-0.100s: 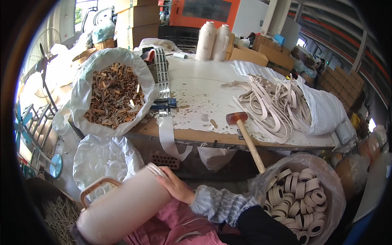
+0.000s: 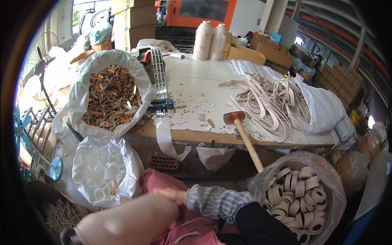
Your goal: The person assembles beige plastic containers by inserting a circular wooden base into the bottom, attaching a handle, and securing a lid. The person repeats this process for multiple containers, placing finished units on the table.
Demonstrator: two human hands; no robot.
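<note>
A pale pink thermos flask body (image 2: 128, 218) lies tilted across my lap at the lower left, smeared by motion. My right hand (image 2: 173, 195) is closed over its upper end, with the fingers blurred. My left hand is not to be seen; a small dark patch by the flask's lower end is too unclear to name. A mallet (image 2: 249, 147) with a reddish-brown head rests on the table edge, its wooden handle hanging toward me. To the right stands a clear plastic bag (image 2: 337, 183) of cream-coloured rings (image 2: 300, 190).
On the table (image 2: 192, 90) are a white sack (image 2: 75, 108) of small brown pieces, a heap of pale straps (image 2: 265, 102) and two upright flasks (image 2: 210, 41). Below, left, sits a bag of translucent rings (image 2: 106, 173). A box of thin metal rods (image 2: 65, 216) stands at lower left.
The flask has dropped and swung toward me, and its handle and threaded rim no longer show. My right hand has moved down with it, uncovering more of the translucent-ring bag.
</note>
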